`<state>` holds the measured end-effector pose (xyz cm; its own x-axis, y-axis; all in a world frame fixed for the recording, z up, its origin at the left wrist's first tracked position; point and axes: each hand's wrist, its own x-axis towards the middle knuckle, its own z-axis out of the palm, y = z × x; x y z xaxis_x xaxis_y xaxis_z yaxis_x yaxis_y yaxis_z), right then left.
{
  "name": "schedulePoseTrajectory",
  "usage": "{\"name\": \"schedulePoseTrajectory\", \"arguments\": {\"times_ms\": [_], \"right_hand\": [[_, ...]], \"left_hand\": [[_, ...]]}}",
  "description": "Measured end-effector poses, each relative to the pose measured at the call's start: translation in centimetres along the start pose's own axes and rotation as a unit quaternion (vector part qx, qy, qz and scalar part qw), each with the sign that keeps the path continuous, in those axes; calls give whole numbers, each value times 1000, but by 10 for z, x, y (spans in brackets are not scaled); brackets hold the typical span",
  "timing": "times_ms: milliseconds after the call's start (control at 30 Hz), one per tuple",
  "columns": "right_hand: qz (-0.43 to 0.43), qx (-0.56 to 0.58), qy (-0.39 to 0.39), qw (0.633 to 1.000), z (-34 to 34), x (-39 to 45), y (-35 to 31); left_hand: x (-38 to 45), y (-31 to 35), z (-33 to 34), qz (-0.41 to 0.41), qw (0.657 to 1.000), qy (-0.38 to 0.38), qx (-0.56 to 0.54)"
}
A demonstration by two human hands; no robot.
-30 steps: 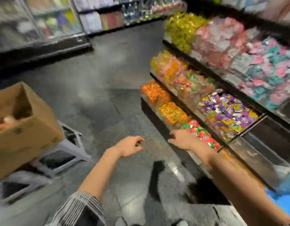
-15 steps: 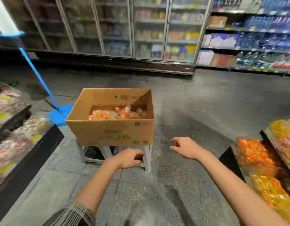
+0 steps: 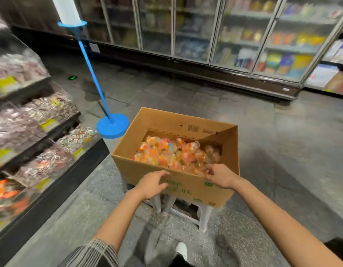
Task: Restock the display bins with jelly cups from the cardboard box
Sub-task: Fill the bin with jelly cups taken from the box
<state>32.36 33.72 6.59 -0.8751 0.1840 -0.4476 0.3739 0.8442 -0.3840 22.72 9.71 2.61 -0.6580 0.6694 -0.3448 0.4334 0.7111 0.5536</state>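
Both hands have moved up to the cardboard box (image 3: 178, 182) since half a second ago, when they hung short of it over the floor. Left hand (image 3: 153, 185) is palm down at the near wall, fingers loosely curled, holding nothing. Right hand (image 3: 220, 176) reaches over the near rim, fingers bent down toward the jelly cups (image 3: 176, 155); can't tell if it has one. Both forearms extended forward. Cups piled inside the box, which sits on a white stool (image 3: 186, 211). Display bins (image 3: 51, 147) at left
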Motion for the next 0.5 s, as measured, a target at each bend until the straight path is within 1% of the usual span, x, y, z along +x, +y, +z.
{"name": "schedulePoseTrajectory", "arguments": {"times_ms": [133,200,267,367,500], "right_hand": [[-1,9,-17,1000,-19,73,4],[21,12,-29,999,-20,103,8],[38,16,-58,997,-14,130,10],[75,31,-101,992,8,171,20],[187,88,-155,966,68,233,59]], "left_hand": [[59,-28,-25,-60,997,46,-25],[85,-45,-30,-91,993,67,-39],[110,-60,-30,-129,988,73,-48],[146,-83,-26,-194,979,49,-44],[186,-104,-17,-268,962,-2,44]]}}
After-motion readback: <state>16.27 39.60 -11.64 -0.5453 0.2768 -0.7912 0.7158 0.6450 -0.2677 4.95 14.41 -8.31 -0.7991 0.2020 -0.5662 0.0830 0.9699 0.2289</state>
